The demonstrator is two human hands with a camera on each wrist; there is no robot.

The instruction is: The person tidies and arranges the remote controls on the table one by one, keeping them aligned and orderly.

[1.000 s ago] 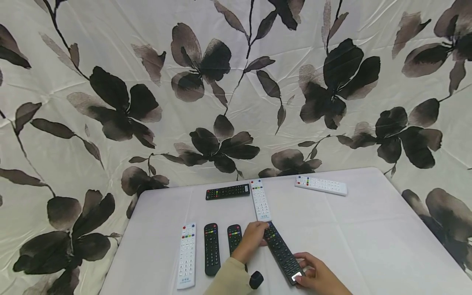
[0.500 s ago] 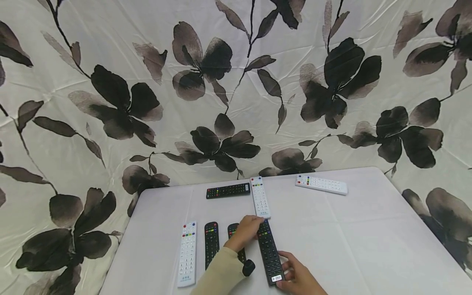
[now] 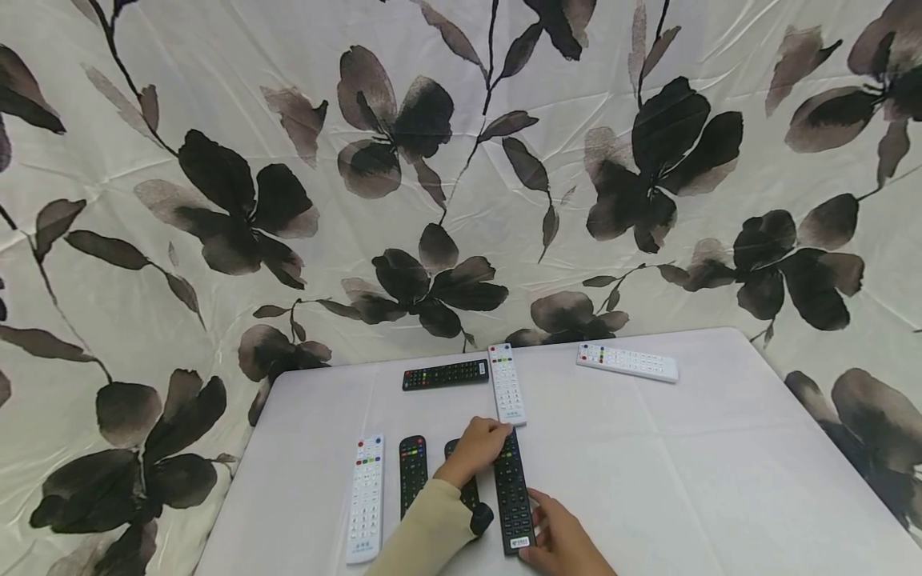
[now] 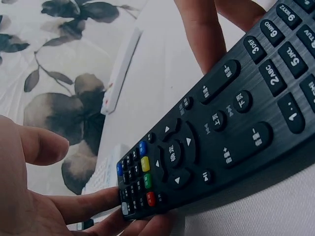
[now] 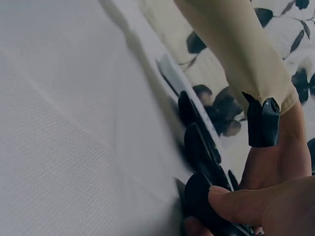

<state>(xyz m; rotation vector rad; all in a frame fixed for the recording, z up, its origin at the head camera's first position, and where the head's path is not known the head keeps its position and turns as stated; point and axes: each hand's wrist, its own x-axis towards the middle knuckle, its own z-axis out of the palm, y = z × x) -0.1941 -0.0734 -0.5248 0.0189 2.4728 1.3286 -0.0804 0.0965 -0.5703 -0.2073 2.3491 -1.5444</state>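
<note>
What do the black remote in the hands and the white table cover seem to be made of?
The black remote: probably hard plastic; its face shows fine, brushed-looking streaks and soft sheen. Its raised buttons look like matte rubber, though plastic is possible. The white table cover: apparently woven fabric, matte, with fine grain and creases.

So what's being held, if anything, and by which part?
A black remote control: the right hand grips its near end; the left hand touches its far end.

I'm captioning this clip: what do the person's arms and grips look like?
The left sleeve is plain beige, with a black attachment at its end. The left grip and right grip are bare; no right sleeve shows.
</note>
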